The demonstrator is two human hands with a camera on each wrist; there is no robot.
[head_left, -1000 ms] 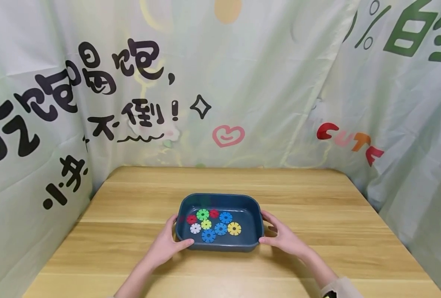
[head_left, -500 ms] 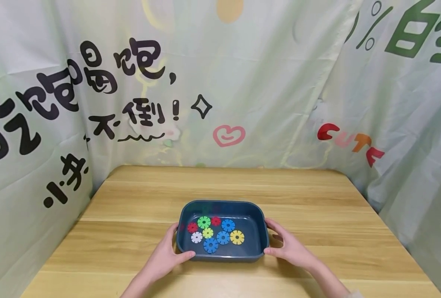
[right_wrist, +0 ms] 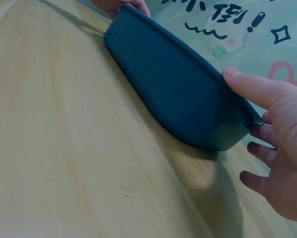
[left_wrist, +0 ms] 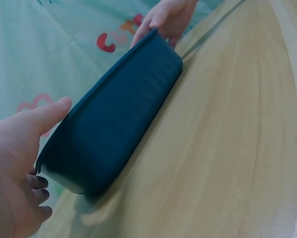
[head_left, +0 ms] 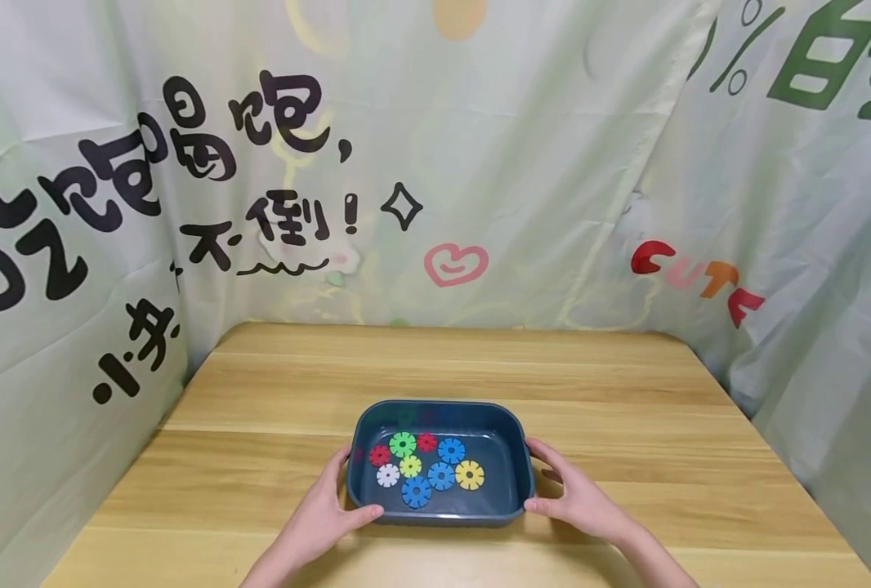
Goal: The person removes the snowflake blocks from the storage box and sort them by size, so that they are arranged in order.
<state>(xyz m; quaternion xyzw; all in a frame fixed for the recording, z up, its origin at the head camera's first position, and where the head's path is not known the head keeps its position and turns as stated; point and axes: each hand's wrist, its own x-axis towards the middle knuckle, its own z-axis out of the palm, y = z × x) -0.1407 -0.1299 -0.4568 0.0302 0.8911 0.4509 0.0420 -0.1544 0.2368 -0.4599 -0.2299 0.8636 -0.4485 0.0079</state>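
Note:
A dark blue rectangular plastic basin [head_left: 472, 519] with rounded corners is held between both hands, its base on or very close to the wooden table. My left hand [head_left: 325, 508] grips its left end, thumb on the near corner of the rim and fingers along the side. At the right end my right hand [head_left: 571, 494] holds it likewise, with the thumb [right_wrist: 252, 89] at the rim and several fingers bent beside the end wall. Flat notched plastic discs lie inside, among them a yellow disc [head_left: 469, 474], a white disc [head_left: 387, 475] and a green disc [head_left: 403, 444].
The wooden tabletop [head_left: 259, 384] extends around the basin on all sides. Behind it and along both sides hangs a pale printed curtain [head_left: 538, 204] with lettering and a pink heart.
The basin has come nearer to the person, with both hands still at its ends and the discs inside it. Most of this movement happened in the first half second.

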